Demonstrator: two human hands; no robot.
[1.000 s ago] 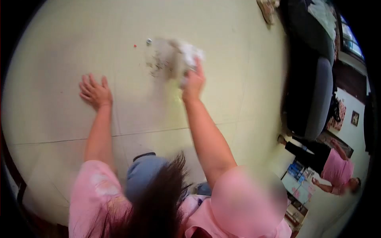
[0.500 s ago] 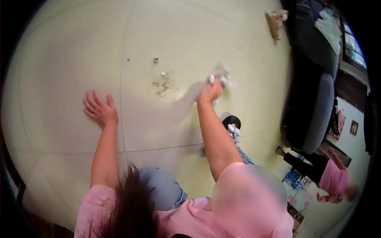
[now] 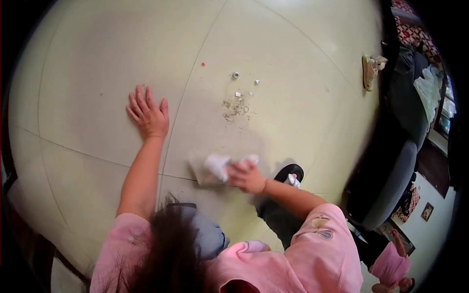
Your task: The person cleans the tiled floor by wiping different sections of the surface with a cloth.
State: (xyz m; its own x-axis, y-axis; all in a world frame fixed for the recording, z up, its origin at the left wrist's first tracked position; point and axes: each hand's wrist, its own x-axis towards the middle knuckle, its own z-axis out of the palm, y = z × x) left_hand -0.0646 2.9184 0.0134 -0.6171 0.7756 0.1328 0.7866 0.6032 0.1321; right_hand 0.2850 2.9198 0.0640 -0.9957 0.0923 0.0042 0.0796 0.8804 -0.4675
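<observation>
My left hand [image 3: 148,113] lies flat on the tiled floor [image 3: 93,63], fingers stretched and a little apart, holding nothing. In my right hand [image 3: 248,177] is a crumpled white wipe [image 3: 216,166], low over the floor close to my knees; motion smears it, and I cannot tell cloth from paper. Beyond my right hand lies a small heap of dark crumbs and hair-like debris [image 3: 236,110]. Around it are a white scrap [image 3: 238,94], a small round metallic piece [image 3: 236,75], a small greenish-white bit [image 3: 257,82] and a tiny red piece [image 3: 203,64].
A black sandal [image 3: 296,171] on my foot is just right of my right hand. A pair of tan shoes [image 3: 370,73] rests near the dark sofa [image 3: 391,185] at the right. Another person in a pink shirt [image 3: 391,266] is at the lower right.
My right hand has swung back toward my knees and leftward with the white wipe. My left hand stays flat on the floor. The view has shifted, so the debris appears further right.
</observation>
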